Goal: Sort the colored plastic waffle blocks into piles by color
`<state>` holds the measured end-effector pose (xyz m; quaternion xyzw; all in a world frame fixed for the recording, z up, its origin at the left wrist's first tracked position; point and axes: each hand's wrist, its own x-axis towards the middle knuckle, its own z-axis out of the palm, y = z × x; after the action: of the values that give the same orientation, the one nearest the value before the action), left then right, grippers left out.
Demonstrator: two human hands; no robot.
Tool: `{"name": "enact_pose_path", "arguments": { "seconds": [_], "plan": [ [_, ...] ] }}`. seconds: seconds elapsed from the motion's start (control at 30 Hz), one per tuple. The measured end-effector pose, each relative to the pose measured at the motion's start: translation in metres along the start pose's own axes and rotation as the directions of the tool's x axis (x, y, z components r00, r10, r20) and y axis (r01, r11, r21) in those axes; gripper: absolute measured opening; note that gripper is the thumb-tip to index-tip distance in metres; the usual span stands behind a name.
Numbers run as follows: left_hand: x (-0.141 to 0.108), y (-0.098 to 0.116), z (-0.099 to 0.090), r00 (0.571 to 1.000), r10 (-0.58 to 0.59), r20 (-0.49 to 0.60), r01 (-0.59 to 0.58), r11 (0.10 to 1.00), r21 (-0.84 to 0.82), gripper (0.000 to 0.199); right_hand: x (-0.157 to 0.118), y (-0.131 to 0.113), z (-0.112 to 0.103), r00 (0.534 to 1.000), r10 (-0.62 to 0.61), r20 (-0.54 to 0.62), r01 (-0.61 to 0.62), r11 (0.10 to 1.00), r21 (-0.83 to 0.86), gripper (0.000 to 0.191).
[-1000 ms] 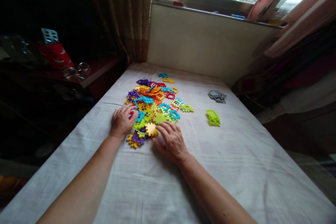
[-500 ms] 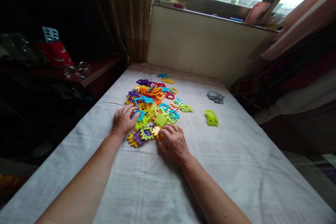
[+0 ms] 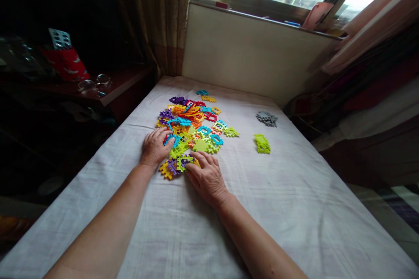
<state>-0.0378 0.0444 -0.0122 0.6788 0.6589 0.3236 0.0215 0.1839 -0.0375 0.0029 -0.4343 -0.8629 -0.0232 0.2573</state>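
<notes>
A heap of colourful plastic interlocking building pieces with notched edges lies on the sheet-covered surface. At the heap's near left edge rests my left hand, its fingers stretched out and its thumb apart against a light-blue piece; a bit of red shows beside the fingers. My right hand has its thumb and fingertips closed on the right edge of a lime-green frame piece at the heap's near end. Purple and yellow pieces lie partly under that frame. Some yellow is half hidden by the right fingers.
Apart from the heap, to the right, are a small stack of lime-green pieces and a grey stack. Glasses and a red patterned container stand on a dark side table at left. A wall and window close off the back.
My right hand has shifted left from a pale yellow piece to the lime-green frame piece. My left hand stays at the heap's edge. The camera view has shifted slightly.
</notes>
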Motion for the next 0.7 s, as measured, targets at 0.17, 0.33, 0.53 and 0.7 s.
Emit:
{"name": "enact_pose_path", "arguments": {
  "seconds": [0.17,0.33,0.53,0.7],
  "plan": [
    [0.000,0.001,-0.001,1.000,0.002,-0.002,-0.002,1.000,0.008,0.033,-0.001,0.001,0.004,0.995,0.002,-0.099,0.003,0.999,0.052,0.016],
    [0.000,0.000,-0.001,1.000,0.018,-0.002,-0.018,1.000,0.001,0.032,-0.006,0.023,-0.005,0.971,0.073,-0.227,-0.066,0.997,0.039,0.018],
    [0.001,-0.003,0.001,0.997,0.074,0.001,-0.074,0.997,-0.002,0.030,-0.021,0.123,-0.033,0.824,0.404,-0.397,-0.467,0.881,-0.073,0.018],
    [0.001,-0.005,0.002,0.996,0.088,0.032,-0.088,0.996,0.024,0.037,-0.050,0.196,-0.051,0.545,0.681,-0.489,-0.797,0.603,-0.049,0.022]
  ]
}}
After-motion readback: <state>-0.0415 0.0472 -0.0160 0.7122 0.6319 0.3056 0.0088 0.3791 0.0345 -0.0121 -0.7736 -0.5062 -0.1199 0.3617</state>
